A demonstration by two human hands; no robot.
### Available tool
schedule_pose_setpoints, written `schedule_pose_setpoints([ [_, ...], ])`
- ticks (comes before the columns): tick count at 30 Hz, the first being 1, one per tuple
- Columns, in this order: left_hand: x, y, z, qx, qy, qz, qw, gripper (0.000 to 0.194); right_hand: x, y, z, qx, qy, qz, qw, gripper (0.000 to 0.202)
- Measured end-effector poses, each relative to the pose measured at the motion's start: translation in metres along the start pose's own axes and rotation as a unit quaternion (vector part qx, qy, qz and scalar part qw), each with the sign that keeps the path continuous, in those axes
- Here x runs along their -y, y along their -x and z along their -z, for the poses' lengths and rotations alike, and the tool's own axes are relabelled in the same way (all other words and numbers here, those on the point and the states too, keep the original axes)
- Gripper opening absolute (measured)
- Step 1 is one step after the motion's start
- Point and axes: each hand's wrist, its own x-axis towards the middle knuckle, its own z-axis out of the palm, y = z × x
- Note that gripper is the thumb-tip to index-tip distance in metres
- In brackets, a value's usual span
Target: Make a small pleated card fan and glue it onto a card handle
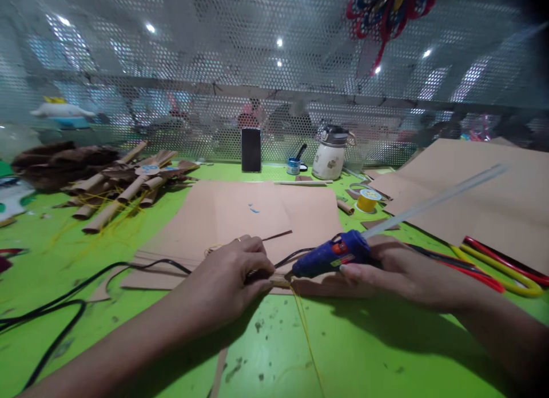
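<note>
A blue hot glue gun (pixel 328 255) is in my right hand (pixel 398 269), with a long clear glue stick (pixel 437 196) sticking out of its back. Its nozzle points left and down at a small brown paper piece (pixel 281 282) near the front edge of the stacked brown paper sheets (pixel 253 212). My left hand (pixel 234 275) has its fingers pinched on the other end of that piece. A yellow string (pixel 306 329) runs from beneath the nozzle down over the green table (pixel 266 352).
A black cable (pixel 124 265) crosses the left side. Rolled paper tubes (pixel 103 215) lie back left. Behind stand a phone (pixel 251 150), a blue jar (pixel 293 166) and a bottle (pixel 329 153). Yellow tape (pixel 368 201), large paper sheets (pixel 476 186) and red-handled scissors (pixel 510 261) are right.
</note>
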Motion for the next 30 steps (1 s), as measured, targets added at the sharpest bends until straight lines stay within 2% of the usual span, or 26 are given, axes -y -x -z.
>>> schedule_pose_setpoints([
  [4,0.0025,0.0008,-0.0013,0.004,-0.004,-0.007,1.000,0.025,0.0022,0.0009,0.0006,-0.021,0.020,0.001,1.000,0.036],
  [9,0.0035,0.0003,-0.0027,-0.007,0.002,-0.008,1.000,0.021,0.0066,0.0001,-0.0017,-0.003,0.016,0.006,1.000,0.042],
  [13,0.0004,0.0004,-0.0012,-0.003,-0.002,0.000,1.000,0.021,0.0066,-0.0033,-0.0056,-0.009,0.017,0.024,1.000,0.037],
  [18,-0.0003,0.0012,-0.0008,0.002,-0.015,0.007,1.000,0.023,0.0025,-0.0024,-0.0060,-0.018,0.058,0.021,0.998,0.034],
  [22,-0.0002,0.0017,-0.0012,0.003,-0.015,0.009,1.000,0.024,0.0021,0.0002,-0.0048,-0.040,0.096,0.009,0.995,0.039],
  [30,-0.0033,0.0024,-0.0008,0.004,-0.014,0.015,1.000,0.023,0.0102,0.0018,-0.0013,0.008,0.043,0.012,0.999,0.041],
])
